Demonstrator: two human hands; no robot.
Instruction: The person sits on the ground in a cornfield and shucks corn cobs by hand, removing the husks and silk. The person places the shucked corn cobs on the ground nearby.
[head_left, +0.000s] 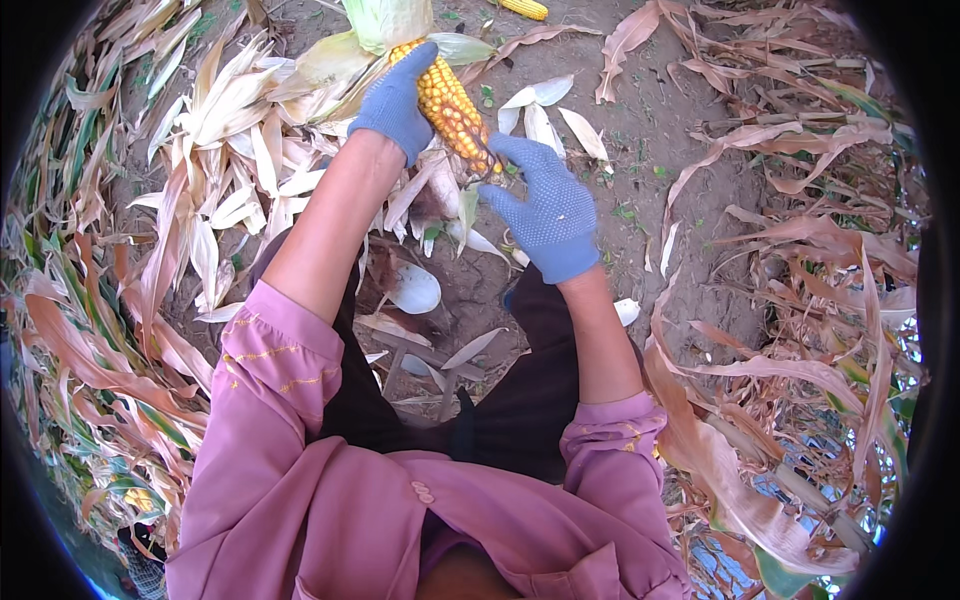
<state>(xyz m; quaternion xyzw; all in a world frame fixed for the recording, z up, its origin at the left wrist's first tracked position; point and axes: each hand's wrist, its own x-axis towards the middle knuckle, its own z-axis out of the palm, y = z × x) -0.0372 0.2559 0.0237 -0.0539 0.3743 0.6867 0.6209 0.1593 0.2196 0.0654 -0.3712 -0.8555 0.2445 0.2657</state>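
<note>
A yellow ear of corn (448, 101) slants across the top middle, its kernels bare and its lower tip darkened, with brown silk there. Pale green husk leaves (390, 22) are still around its upper end. My left hand (397, 101), in a blue dotted knit glove, grips the ear from its left side, thumb along the kernels. At the darkened tip is my right hand (544, 199), gloved alike, thumb and forefinger spread on either side of the tip; whether they touch it cannot be told.
Stripped dry husks (232, 135) lie heaped on the soil at the left. Another corn cob (525, 8) lies at the top edge. Dry corn stalks and leaves (810, 232) line the right side, and more leaves (97, 330) the left. Loose husk pieces lie between my legs.
</note>
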